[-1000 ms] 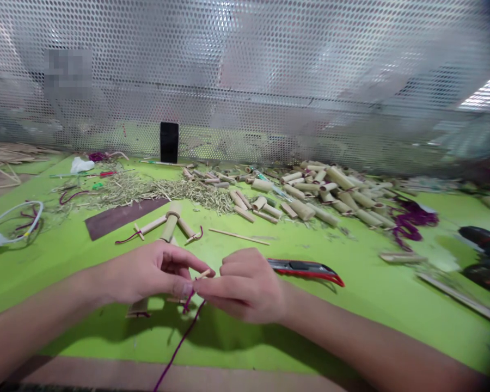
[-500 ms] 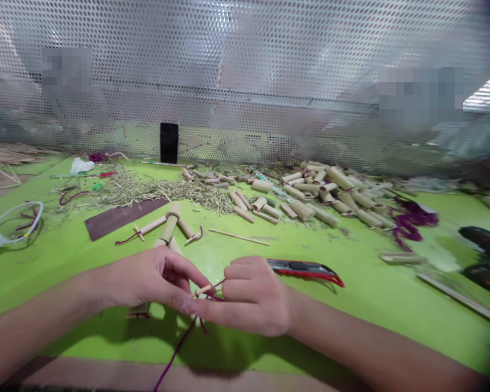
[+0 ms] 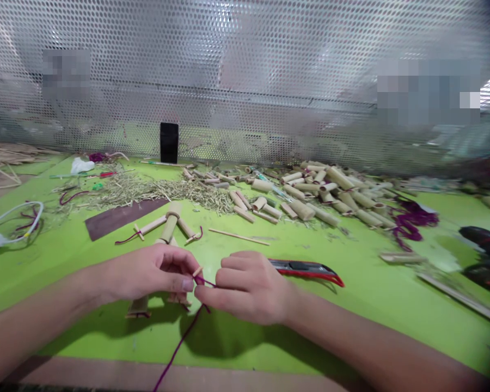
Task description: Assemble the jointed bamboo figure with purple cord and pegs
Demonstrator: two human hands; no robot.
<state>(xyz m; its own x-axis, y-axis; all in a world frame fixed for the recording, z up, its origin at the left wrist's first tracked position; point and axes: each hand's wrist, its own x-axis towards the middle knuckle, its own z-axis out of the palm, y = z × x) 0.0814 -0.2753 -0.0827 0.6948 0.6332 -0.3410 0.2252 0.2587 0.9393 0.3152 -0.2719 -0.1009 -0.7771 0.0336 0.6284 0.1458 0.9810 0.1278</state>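
Between thumb and fingers my left hand (image 3: 155,275) pinches a short wooden stick (image 3: 198,271) with purple string tied about it. My right hand (image 3: 247,286) is closed on the purple string (image 3: 185,332), just right of the stick; a loose length hangs down toward the table's front edge. Beyond and partly behind my left hand lies a jointed bamboo figure (image 3: 171,218), its tube limbs tied with purple string and small sticks. Its lower part is mostly covered by the hand. A red and black utility knife (image 3: 308,269) lies beside my right hand.
Bamboo tube pieces (image 3: 343,190) are heaped at the back, with shavings (image 3: 167,190) to their left. A dark strip (image 3: 124,218), a thin stick (image 3: 239,236) and purple yarn (image 3: 412,220) lie around. A phone (image 3: 169,142) stands against the perforated metal screen (image 3: 245,65).
The stick in my left hand has tilted more upright and shifted slightly left. My right hand has drawn a little apart from the left, with string stretched between them.
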